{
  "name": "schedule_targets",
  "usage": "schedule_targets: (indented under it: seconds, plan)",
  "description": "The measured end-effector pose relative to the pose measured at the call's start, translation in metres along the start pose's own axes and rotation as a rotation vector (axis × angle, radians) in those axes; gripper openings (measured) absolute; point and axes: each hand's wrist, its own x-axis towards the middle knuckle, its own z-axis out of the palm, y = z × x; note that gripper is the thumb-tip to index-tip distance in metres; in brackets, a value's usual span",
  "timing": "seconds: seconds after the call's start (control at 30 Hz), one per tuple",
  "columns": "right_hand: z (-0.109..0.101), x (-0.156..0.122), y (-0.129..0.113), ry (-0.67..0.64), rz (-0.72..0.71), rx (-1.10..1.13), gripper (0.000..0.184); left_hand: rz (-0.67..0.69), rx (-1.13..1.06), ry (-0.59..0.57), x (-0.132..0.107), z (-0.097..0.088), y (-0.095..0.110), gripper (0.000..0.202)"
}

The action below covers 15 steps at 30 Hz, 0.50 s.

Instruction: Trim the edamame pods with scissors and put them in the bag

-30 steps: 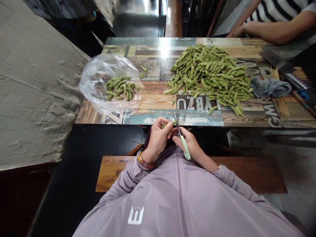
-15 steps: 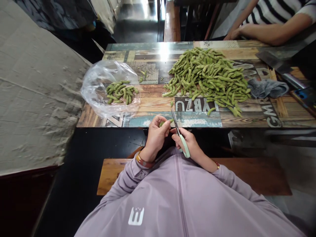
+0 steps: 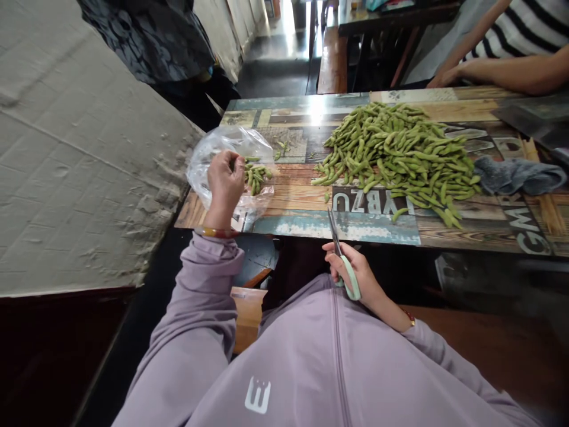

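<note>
Head view: a pale, rough wall (image 3: 80,148) stands along the left edge of a long table (image 3: 288,193) printed with a patchwork of planks and letters. At the table's far right corner a person in a black-and-white striped top (image 3: 527,29) rests a bent forearm by the far edge.

The biggest thing on the table is a broad pile of green pods (image 3: 395,157), spread right of the middle and reaching from near the far edge towards the near one. Toward the left edge sits a clear plastic bag (image 3: 200,160), its mouth turned to the right, with a small heap of pods (image 3: 255,176) inside.

Right of the pile, close to the right edge, lies a crumpled grey cloth (image 3: 518,175).

The left hand (image 3: 227,178) is above the bag, its fingers curled and the thumb brought in near them; whether anything is pinched there cannot be told. Just short of the near edge, the right hand (image 3: 358,270) has its fingers closed around scissors (image 3: 351,276) with pale green handles, the blades almost together and pointing toward the table.

Smaller still, green scraps (image 3: 281,150) lie behind the bag towards the far edge, one loose pod (image 3: 400,213) rests just beside the pile near the near edge, and a stubby green piece (image 3: 326,197) lies ahead of the scissor tips.
</note>
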Motion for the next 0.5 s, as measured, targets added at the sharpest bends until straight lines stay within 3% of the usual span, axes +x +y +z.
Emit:
schedule_targets:
  seconds: [0.07,0.17,0.23,0.37,0.43,0.5]
  plan:
    - [0.001,0.000,-0.001,0.012,-0.014,0.007,0.040,0.124,0.239,-0.049,0.018,-0.007,-0.008,0.020]
    - [0.001,0.000,-0.004,0.036,-0.041,0.012,0.040,0.269,0.429,-0.111,0.011,0.004,-0.006,0.023]
    - [0.000,0.001,-0.005,0.055,-0.056,0.015,0.040,0.296,0.423,-0.184,-0.009,0.024,0.003,0.021]
    - [-0.002,0.002,-0.006,0.072,-0.077,0.024,0.040,0.346,0.375,-0.458,-0.049,0.078,0.026,0.018]
    - [-0.004,0.002,-0.005,0.082,-0.081,0.018,0.040,0.352,0.382,-0.537,-0.055,0.104,0.037,0.018]
    - [-0.006,0.001,-0.005,0.095,-0.082,0.014,0.041,0.355,0.449,-0.545,-0.053,0.124,0.045,0.018]
